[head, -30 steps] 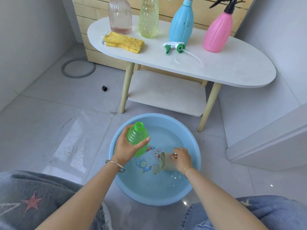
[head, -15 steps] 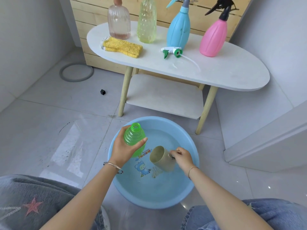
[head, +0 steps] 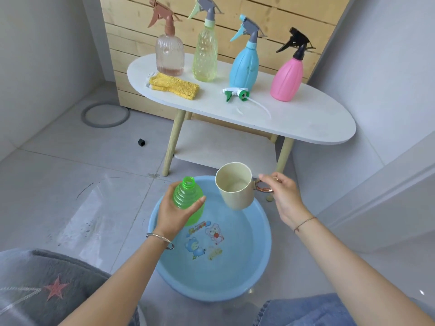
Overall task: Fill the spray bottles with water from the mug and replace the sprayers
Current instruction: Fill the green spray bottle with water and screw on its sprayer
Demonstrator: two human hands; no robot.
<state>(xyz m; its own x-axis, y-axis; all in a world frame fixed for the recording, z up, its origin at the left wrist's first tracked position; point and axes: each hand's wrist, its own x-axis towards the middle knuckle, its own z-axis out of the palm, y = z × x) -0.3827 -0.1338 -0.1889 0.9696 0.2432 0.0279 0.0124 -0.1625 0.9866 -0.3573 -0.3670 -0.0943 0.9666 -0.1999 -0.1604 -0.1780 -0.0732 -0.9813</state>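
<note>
Both hands clamped: left hand (head: 173, 214) grips green bottle (head: 188, 200); right hand (head: 281, 192) pinches mug (head: 235, 188) handle.

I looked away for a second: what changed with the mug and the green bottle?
The right hand lifted the mug out of the basin and up beside the green bottle. The left hand still grips that bottle over the basin; the loose sprayer stayed on the table.

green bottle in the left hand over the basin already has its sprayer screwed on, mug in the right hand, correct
Not quite: the head view shows the green bottle with an open neck, no sprayer; a loose sprayer lies on the table. The left hand does hold it over the basin, the right hand the mug.
</note>
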